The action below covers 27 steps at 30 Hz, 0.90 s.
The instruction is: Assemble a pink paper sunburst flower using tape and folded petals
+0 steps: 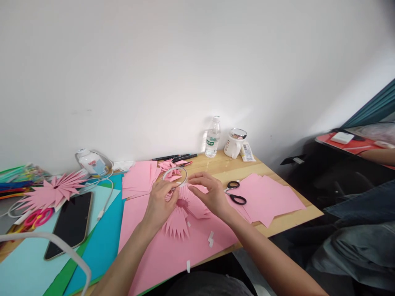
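My left hand [160, 201] is closed round a thin roll of clear tape [174, 174], holding it upright above a pink paper flower [182, 213] with pointed petals. Just to its right, my right hand [210, 193] pinches its fingertips at the roll's edge; the tape end between them is too small to make out. The flower lies on a large pink sheet [173, 246] on the wooden table [293, 218]. Small white strips [211, 238] lie on that sheet near the flower.
Black scissors [236, 193] rest on loose pink sheets [268, 197] at the right. A stack of pink paper [138, 179], a second pink flower [54, 191], a phone [71, 224], pink scissors [38, 217], a water bottle [212, 137] and a mug [235, 143] surround the spot. Another person sits at far right [361, 230].
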Available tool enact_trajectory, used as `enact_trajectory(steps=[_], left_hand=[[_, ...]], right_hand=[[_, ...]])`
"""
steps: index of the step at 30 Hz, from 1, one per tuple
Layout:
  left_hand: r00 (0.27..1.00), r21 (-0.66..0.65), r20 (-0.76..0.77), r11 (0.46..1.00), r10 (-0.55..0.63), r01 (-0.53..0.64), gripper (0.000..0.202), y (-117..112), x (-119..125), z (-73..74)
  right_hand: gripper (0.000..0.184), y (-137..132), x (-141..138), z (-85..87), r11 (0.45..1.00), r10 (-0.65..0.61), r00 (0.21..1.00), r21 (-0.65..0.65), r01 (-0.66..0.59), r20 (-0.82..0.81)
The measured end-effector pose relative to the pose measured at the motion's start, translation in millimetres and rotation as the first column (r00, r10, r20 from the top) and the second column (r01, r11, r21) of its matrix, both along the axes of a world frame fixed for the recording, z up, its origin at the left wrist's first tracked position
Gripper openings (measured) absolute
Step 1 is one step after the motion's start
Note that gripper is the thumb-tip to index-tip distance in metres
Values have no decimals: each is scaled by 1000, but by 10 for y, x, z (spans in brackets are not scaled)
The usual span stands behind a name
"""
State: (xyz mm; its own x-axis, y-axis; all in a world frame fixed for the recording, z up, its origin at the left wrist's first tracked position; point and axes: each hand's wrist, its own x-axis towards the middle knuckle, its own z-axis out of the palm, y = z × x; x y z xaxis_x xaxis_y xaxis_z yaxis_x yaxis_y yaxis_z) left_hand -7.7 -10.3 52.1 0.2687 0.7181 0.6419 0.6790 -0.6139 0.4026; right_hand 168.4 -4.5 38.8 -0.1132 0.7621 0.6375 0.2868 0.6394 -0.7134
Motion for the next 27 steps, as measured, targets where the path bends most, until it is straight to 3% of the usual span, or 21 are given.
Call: enact_trajectory(steps=[4,6,9,13,16,19,21,23,25,27], left_hand=[[990,13,-124,998,61,-60,20,20,-100,-32],[962,-42,-216,983,165,-178,23,23,-179,-36],[857,-171,-404,894,319,-414,25,18,-280,-23],[700,-243,-605,748,380,-617,25,6,-328,2],[643,-250,-666,699,377,-669,26,4,-324,-8],[623,-254,-690,683,369,-685,27,-1,-318,-46],[625,-253,-691,689,363,-680,27,-9,-319,-79],[631,-251,-687,697,361,-672,27,-18,-328,-115],[638,-249,-676,701,368,-668,27,-25,-349,-156],[647,-246,-660,703,382,-667,26,-25,-380,-203]], right_hand=[[25,127,71,-128,989,-49,998,-142,44,-31],[25,229,147,-175,977,-118,985,-161,137,123],[23,412,252,-223,971,-56,861,-174,166,506],[23,707,230,-252,970,3,782,-192,150,624],[35,941,31,-217,980,39,759,-174,98,650],[67,1149,-292,-159,989,129,717,-144,-41,685],[88,1267,-520,-145,984,179,610,-130,-124,772],[104,1358,-709,-167,978,209,513,-177,-112,832],[108,1404,-830,-219,975,221,480,-179,-134,849],[99,1397,-884,-281,978,192,512,-120,-169,837]])
